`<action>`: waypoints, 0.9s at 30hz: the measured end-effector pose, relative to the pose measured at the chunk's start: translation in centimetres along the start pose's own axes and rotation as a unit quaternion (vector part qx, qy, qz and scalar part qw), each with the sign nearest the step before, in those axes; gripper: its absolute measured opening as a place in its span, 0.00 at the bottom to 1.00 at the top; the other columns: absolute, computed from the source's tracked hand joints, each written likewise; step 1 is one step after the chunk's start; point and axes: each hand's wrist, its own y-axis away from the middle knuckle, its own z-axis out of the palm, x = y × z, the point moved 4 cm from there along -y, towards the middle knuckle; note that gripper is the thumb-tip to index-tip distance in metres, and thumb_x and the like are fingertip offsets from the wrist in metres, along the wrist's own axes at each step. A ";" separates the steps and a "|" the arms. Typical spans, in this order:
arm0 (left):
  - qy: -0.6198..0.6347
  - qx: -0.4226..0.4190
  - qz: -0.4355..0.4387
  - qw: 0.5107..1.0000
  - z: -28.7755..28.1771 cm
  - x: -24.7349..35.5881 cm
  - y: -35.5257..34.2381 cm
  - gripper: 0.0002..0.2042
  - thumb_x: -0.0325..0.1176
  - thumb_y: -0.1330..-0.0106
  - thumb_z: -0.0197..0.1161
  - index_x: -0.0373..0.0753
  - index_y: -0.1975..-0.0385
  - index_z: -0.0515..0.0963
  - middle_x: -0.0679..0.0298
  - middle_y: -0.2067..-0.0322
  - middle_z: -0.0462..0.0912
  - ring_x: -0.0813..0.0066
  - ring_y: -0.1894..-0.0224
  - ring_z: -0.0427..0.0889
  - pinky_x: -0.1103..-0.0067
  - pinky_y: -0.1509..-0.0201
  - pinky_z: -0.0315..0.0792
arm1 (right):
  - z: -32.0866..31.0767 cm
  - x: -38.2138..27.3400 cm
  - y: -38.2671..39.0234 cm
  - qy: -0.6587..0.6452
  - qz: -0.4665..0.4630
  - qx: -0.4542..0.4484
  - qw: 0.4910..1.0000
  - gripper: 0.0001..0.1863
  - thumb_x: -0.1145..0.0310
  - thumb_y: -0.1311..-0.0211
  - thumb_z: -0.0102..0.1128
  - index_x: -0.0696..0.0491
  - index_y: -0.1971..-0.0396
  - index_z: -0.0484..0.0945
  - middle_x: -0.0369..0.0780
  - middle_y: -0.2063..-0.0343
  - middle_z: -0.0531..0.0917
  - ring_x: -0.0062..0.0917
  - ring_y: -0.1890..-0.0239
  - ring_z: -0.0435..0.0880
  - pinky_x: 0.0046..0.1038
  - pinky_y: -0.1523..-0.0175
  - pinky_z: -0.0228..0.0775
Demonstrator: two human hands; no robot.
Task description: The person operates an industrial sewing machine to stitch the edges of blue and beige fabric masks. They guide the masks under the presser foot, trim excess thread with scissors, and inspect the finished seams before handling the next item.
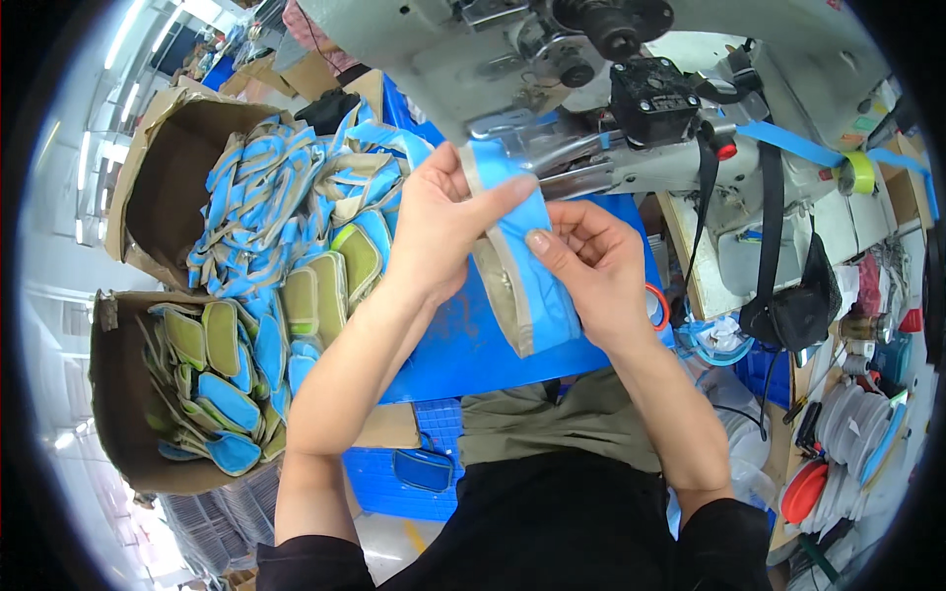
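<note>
A bright blue fabric piece (552, 303) with grey-beige edging and an olive-brown inner panel hangs between my hands, in front of the sewing machine (591, 59). My left hand (443, 217) pinches its upper part, thumb lying across the blue face. My right hand (596, 271) grips its right edge between thumb and curled fingers. The upper end of the piece is close to the machine's metal binding guide (581, 163); whether they touch is hidden by my left hand. The fingertips behind the fabric are also hidden.
A blue table (453, 345) lies beneath my hands. To the left, a cardboard box (108, 394) holds several olive and blue padded pieces, beside a heap of blue-and-grey strips (261, 197). Blue tape (788, 143) runs through a yellow-green roll (859, 172). Red-handled scissors (658, 307) lie at the table's right.
</note>
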 end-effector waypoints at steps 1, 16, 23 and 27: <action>0.000 0.003 -0.007 1.000 -0.1 0.0 0.0 0.20 0.19 0.39 0.71 0.35 0.48 0.74 0.62 0.58 0.87 0.79 0.59 0.86 0.80 0.53 0.81 | 0.1 -0.3 -0.1 -0.010 0.003 -0.002 1.000 0.12 0.78 0.35 0.66 0.62 0.53 0.81 0.39 0.62 0.88 0.14 0.62 0.85 0.19 0.56 0.79; 0.168 -0.027 -0.143 0.975 -2.1 -2.4 0.7 0.09 0.26 0.28 0.63 0.37 0.51 0.77 0.62 0.57 0.87 0.74 0.58 0.87 0.76 0.52 0.84 | 0.3 -1.6 1.4 0.122 -0.046 0.016 0.991 0.17 0.70 0.42 0.71 0.58 0.54 0.79 0.36 0.80 0.80 0.20 0.81 0.78 0.24 0.73 0.70; 0.037 -0.028 -0.047 0.998 -0.8 -1.1 0.6 0.14 0.23 0.33 0.66 0.37 0.49 0.75 0.62 0.58 0.86 0.76 0.58 0.87 0.76 0.52 0.83 | -0.3 0.9 1.1 0.051 -0.048 -0.014 0.997 0.16 0.74 0.39 0.67 0.58 0.51 0.78 0.33 0.81 0.77 0.13 0.80 0.74 0.21 0.75 0.64; -0.008 -0.010 -0.034 0.999 -0.3 -0.8 0.8 0.20 0.19 0.38 0.70 0.37 0.47 0.72 0.65 0.59 0.84 0.78 0.59 0.85 0.78 0.53 0.82 | 0.1 0.9 1.2 -0.007 -0.011 -0.032 0.999 0.14 0.77 0.34 0.63 0.60 0.50 0.77 0.29 0.78 0.77 0.07 0.77 0.72 0.17 0.74 0.61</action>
